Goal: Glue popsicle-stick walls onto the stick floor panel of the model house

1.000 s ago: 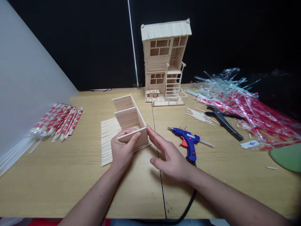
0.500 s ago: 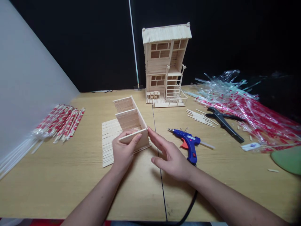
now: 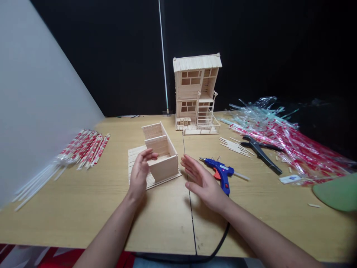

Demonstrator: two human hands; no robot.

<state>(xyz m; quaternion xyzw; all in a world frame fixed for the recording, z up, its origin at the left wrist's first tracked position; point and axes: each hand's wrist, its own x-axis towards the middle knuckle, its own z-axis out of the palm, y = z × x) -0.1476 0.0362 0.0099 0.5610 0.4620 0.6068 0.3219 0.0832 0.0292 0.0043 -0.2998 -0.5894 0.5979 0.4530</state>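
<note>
A partly walled model house (image 3: 164,168) of thin wooden sticks stands on its stick base (image 3: 135,152), with its walls upright. My left hand (image 3: 141,173) is just in front of its left side, fingers apart and curled a little, holding nothing. To the right of the near corner, my right hand (image 3: 205,182) hovers with fingers stretched out, apart from the walls. Beside that hand a blue glue gun (image 3: 223,171) with a red trigger lies on the table, a glue stick poking from its back.
A finished two-storey stick house (image 3: 196,93) stands at the back. Wrapped chopsticks (image 3: 83,149) lie at left. On the right are loose sticks (image 3: 235,146), black cutters (image 3: 262,154), a heap of plastic wrappers (image 3: 287,137) and a green disc (image 3: 337,191). The gun's black cable (image 3: 220,243) crosses the front edge.
My left hand has let go of the near wall and drawn back to the left. My right hand has come off the corner. The whole view has shifted slightly.
</note>
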